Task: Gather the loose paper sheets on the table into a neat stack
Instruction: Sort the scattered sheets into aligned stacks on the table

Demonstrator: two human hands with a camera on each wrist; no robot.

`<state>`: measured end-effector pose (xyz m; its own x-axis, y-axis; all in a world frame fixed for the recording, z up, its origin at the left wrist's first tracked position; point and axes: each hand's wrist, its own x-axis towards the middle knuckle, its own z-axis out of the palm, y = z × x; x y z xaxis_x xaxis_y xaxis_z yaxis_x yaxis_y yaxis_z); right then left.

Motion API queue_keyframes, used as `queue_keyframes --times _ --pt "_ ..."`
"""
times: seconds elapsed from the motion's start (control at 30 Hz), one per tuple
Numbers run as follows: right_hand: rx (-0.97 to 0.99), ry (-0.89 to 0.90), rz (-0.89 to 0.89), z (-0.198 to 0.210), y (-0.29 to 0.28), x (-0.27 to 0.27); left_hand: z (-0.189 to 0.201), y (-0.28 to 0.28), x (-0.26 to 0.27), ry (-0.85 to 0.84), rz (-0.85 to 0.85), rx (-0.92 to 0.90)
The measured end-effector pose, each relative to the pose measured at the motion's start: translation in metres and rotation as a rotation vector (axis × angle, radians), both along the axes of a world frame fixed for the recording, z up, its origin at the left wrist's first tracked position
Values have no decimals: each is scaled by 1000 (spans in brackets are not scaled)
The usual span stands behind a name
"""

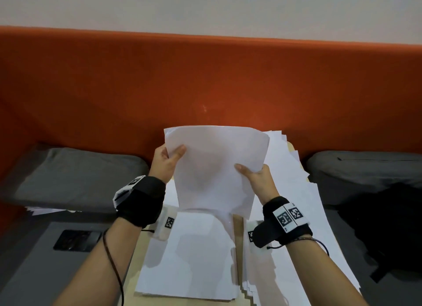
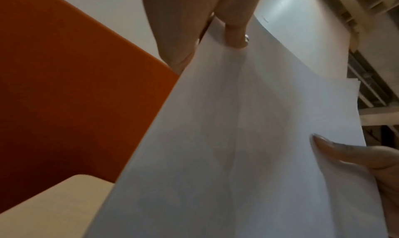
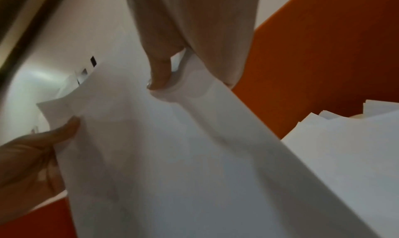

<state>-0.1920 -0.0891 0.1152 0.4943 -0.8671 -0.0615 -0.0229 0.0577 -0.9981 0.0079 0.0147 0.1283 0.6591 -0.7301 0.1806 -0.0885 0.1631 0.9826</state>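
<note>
A bundle of white paper sheets (image 1: 214, 168) is held upright above the table, its lower edge near a flat stack of white sheets (image 1: 194, 255). My left hand (image 1: 167, 160) pinches the bundle's left edge, thumb on the front. My right hand (image 1: 255, 176) pinches its right edge, thumb on the front as well. The left wrist view shows the bundle (image 2: 237, 147) with my left hand (image 2: 215, 36) at its top edge; the right wrist view shows the bundle (image 3: 183, 156) under my right hand (image 3: 172, 77). More white sheets (image 1: 294, 209) lie fanned along the table's right side.
The light wooden table (image 1: 141, 244) stands against an orange padded bench back (image 1: 205, 81) with grey cushions (image 1: 75, 175) on both sides. A black bag (image 1: 386, 228) lies on the right seat. A dark phone (image 1: 76, 240) rests on a grey surface at the left.
</note>
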Motion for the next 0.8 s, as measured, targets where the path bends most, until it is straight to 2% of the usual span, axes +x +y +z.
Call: queue_keyframes --times 0.17,0.23,0.3,0.37,0.47,0.67,0.8 --pt "-20 -25 -58 1 -3 -1 3 -5 7 1 -8 -32" --pt "13 124 -25 -27 -2 -3 -19 -5 7 11 -39 49" --pt "59 354 19 -65 0 -7 -50 -1 4 25 -97 188" --pt "105 452 24 -89 2 -14 -76 4 0 15 -187 355" --pt "121 374 -10 -90 0 -22 -95 7 -4 40 -275 472" --pt "55 257 76 -59 -11 -29 -88 8 3 7 -296 455" --pt "85 245 120 -59 -12 -29 -71 7 4 3 -260 416"
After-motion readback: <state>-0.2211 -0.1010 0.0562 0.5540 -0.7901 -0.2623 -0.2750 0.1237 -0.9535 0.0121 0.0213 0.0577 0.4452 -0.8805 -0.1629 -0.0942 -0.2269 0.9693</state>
